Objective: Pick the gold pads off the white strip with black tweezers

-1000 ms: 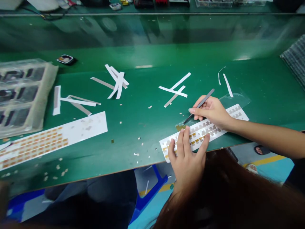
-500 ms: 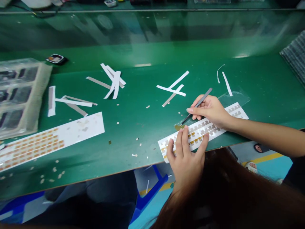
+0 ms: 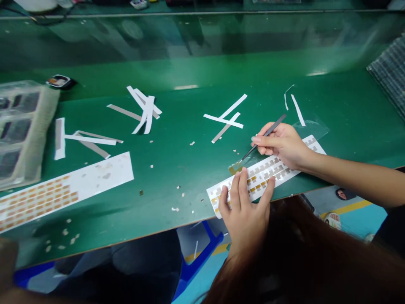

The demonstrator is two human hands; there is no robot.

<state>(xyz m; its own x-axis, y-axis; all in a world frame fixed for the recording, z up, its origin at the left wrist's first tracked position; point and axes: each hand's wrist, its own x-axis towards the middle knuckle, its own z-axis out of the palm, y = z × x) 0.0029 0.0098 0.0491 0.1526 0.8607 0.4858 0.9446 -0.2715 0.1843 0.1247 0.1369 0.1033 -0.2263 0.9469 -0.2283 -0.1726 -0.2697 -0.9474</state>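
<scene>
My right hand (image 3: 281,145) is closed around a pair of dark tweezers (image 3: 268,133) held like a pen. Their tips touch or hover just over a small piece of clear film with a yellow-brown patch (image 3: 233,169). Beneath that hand lies a long white sheet (image 3: 213,192) bearing rows of grey and gold pieces, slanted along the table's front edge. My left hand (image 3: 245,207) presses on the sheet's near part with its fingers spread, fingertips flat, partly covering the rows. Whether the tweezers grip anything is too small to see.
Loose white and grey strips (image 3: 147,112) lie on the green table (image 3: 177,147), with small scraps scattered about. A second white sheet (image 3: 122,169) with orange pieces and a plastic-wrapped tray (image 3: 47,114) sit at left. Someone's dark-clothed legs (image 3: 136,261) are below the edge.
The view has shifted slightly right. The tweezers' upper end has moved a little up and right with my right hand. A blurred arm-like shape has risen at the lower left.
</scene>
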